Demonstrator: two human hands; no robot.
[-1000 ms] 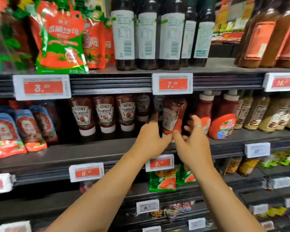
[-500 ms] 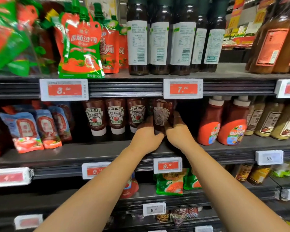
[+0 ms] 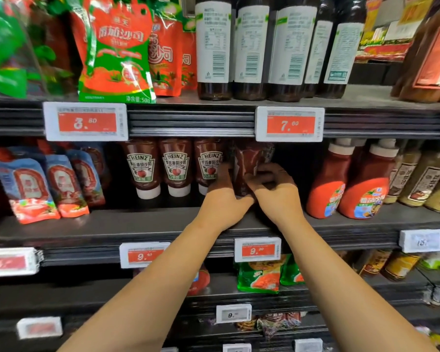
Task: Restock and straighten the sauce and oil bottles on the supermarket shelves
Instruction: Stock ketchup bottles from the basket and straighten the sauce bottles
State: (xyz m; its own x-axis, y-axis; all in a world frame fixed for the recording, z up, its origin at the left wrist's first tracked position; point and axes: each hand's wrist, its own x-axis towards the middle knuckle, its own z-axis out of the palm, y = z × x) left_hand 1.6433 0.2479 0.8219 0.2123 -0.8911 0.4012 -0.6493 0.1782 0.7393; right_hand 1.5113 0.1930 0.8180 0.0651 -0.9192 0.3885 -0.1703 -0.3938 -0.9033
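Both my hands reach into the middle shelf. Between them stands a Heinz ketchup bottle, cap down, its label turned away to the side. My left hand grips its lower left side. My right hand curls its fingers round the lower right side. To the left, three more Heinz ketchup bottles stand in a row with labels facing front. The held bottle's cap is hidden behind my hands.
Blue-and-red sauce pouches lean at the left of the same shelf; orange-red squeeze bottles stand at the right. Dark tall bottles and green-red tomato pouches fill the shelf above. Price tags line the shelf edges.
The ketchup bottle has gone from the shelf's front edge deeper in, beside the Heinz row. Both hands followed it in, and its label has turned away.
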